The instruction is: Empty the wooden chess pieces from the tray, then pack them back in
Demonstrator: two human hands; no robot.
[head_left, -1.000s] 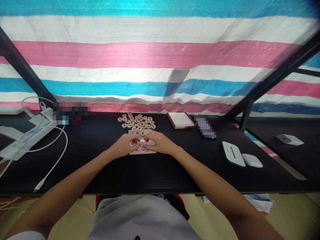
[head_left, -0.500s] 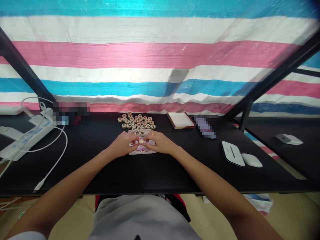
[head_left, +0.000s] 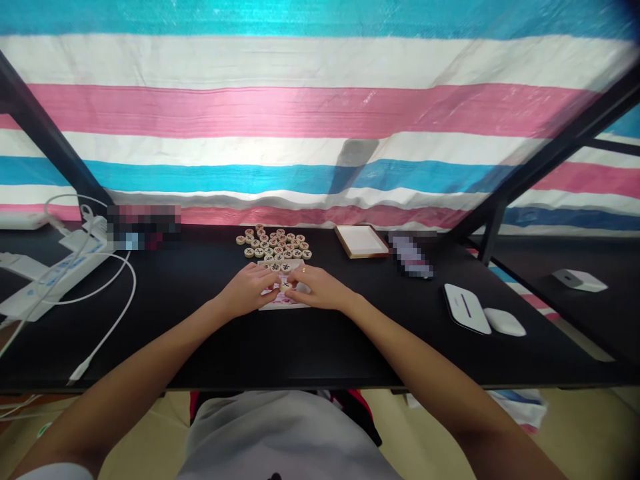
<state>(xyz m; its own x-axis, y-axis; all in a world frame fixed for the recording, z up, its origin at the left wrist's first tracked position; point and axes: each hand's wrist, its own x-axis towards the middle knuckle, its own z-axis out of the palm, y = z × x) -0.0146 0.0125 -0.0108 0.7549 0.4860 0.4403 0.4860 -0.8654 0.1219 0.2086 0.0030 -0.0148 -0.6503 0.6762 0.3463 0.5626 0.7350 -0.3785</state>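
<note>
Left hand (head_left: 246, 291) and right hand (head_left: 323, 287) pinch a xiangqi piece (head_left: 286, 286) between them over the pink-patterned white tray (head_left: 284, 305), a row of discs (head_left: 275, 267) along its far edge, loose pieces (head_left: 273, 243) beyond on the surface (head_left: 285, 347).

Chinese-type characters were noted on the round pieces (head_left: 273, 244) grouped at the far middle of the desk (head_left: 225, 353); some were marked in red, others in black. Individual characters in that group were too small to be read with certainty. The row of pieces (head_left: 275, 267) at the far end of the box (head_left: 285, 306) carried larger black characters, the leftmost partly covered; no exact reading was confirmed. The single piece (head_left: 285, 287) just near of that row showed one black character with crossing strokes, likewise unconfirmed. At far right, a faint mark on the flat white device (head_left: 467, 309) was illegible. No brand, number or Latin wording was legible.
</note>
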